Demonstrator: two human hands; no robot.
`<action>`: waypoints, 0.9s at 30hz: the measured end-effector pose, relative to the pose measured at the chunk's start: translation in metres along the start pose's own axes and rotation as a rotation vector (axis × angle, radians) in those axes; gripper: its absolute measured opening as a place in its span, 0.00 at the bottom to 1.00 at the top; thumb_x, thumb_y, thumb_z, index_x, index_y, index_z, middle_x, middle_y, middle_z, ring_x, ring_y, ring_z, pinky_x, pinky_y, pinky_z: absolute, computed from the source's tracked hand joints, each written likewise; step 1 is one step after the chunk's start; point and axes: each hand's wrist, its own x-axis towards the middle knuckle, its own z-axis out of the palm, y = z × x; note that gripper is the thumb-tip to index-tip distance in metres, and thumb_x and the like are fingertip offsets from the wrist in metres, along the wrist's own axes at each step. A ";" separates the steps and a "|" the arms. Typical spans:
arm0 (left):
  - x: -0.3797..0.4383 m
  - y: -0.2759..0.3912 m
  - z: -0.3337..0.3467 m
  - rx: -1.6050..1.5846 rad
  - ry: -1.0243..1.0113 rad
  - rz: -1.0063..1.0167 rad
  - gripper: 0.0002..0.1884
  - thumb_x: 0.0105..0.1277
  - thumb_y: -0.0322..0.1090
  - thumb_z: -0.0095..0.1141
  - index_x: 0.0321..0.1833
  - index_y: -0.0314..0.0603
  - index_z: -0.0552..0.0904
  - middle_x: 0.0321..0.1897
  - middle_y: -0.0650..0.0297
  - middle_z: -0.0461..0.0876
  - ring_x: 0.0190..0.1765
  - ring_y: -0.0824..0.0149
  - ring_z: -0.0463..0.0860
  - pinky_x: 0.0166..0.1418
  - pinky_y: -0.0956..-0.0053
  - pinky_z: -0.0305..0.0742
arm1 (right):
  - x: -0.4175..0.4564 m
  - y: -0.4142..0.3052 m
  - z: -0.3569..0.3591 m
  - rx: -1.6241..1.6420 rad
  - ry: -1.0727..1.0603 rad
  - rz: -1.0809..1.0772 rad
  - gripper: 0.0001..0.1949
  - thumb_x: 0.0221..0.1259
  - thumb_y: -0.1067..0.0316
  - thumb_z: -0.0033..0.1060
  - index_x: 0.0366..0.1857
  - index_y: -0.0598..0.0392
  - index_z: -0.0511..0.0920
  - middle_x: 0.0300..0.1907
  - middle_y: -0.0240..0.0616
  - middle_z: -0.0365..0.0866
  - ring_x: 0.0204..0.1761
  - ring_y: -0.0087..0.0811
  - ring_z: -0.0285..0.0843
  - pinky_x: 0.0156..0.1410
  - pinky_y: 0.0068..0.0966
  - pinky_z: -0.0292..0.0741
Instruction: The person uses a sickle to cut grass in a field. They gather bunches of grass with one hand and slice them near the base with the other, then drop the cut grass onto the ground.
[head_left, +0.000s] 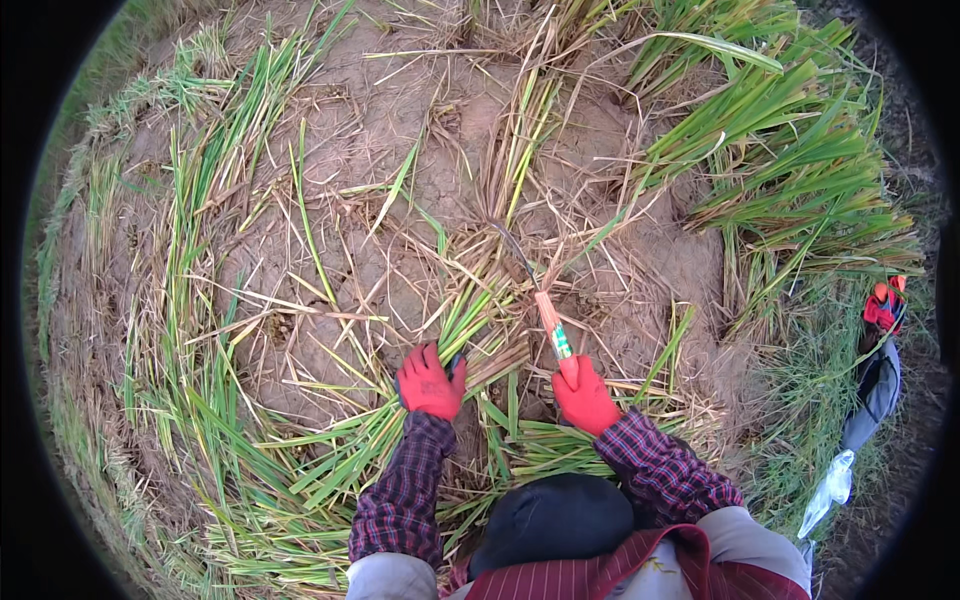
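In a red glove, my left hand (431, 382) is closed around a bundle of green and yellow stalks (469, 315) low over the soil. Long green leaves trail from that bundle toward the lower left. My right hand (585, 395), also gloved in red, grips the wooden handle of a sickle (551, 322). The handle carries a green and white band. The sickle's thin dark blade points up and left, close to the cut ends of stalks; whether it touches them I cannot tell.
Uncut green clumps (780, 142) stand at the upper right. Cut stalks (195, 225) lie in a row on the left. Dry straw and stubble litter the cracked soil (352, 142). A clear plastic bag (829, 487) and a red item (883, 306) lie on grass at the right edge.
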 end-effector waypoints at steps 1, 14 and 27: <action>0.001 0.000 0.000 -0.003 -0.003 0.004 0.27 0.54 0.50 0.61 0.51 0.40 0.73 0.49 0.56 0.74 0.50 0.53 0.74 0.53 0.58 0.65 | -0.034 0.012 -0.009 0.046 -0.049 0.060 0.16 0.61 0.60 0.56 0.45 0.57 0.65 0.31 0.54 0.76 0.34 0.52 0.78 0.37 0.42 0.72; 0.001 0.006 0.003 -0.037 -0.006 0.035 0.26 0.54 0.49 0.60 0.51 0.40 0.73 0.48 0.54 0.74 0.51 0.52 0.73 0.54 0.58 0.65 | 0.145 -0.082 -0.035 1.117 0.297 0.183 0.10 0.63 0.60 0.54 0.30 0.52 0.68 0.18 0.28 0.65 0.13 0.21 0.58 0.18 0.21 0.62; -0.011 -0.026 0.041 -0.024 -0.039 0.021 0.30 0.52 0.49 0.61 0.54 0.41 0.71 0.50 0.56 0.74 0.54 0.54 0.71 0.55 0.58 0.65 | 0.033 -0.117 0.071 0.020 -0.081 -0.595 0.11 0.60 0.67 0.55 0.45 0.55 0.69 0.26 0.38 0.74 0.24 0.30 0.75 0.28 0.24 0.72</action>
